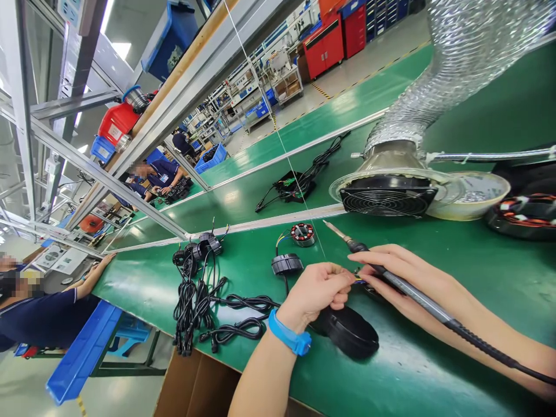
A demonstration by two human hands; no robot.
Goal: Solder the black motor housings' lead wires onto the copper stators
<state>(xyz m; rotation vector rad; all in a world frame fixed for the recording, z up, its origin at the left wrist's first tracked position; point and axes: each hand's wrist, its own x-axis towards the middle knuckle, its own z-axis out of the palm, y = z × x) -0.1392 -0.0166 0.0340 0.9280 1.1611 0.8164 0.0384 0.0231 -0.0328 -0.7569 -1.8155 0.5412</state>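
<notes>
My left hand (324, 286), with a blue wrist strap (289, 334), is closed with its fingertips pinching thin coloured wires (359, 280). A soldering iron (397, 282) lies across my right hand (419, 284), its tip pointing up and left, away from the wires. The right fingertips are at the wires too, close to the left ones. Below the hands lies a black rounded part (350, 331), partly hidden by my left hand. Beyond my left hand are a black ring-shaped housing (287, 264) and a small stator with copper windings (303, 234).
Bundled black cables (191, 301) lie at the left on the green bench (438, 370). A fan (386, 200) under a foil duct (417, 98) stands behind my right hand. Larger wound stators (527, 211) are at far right. A co-worker (47, 310) sits at the left.
</notes>
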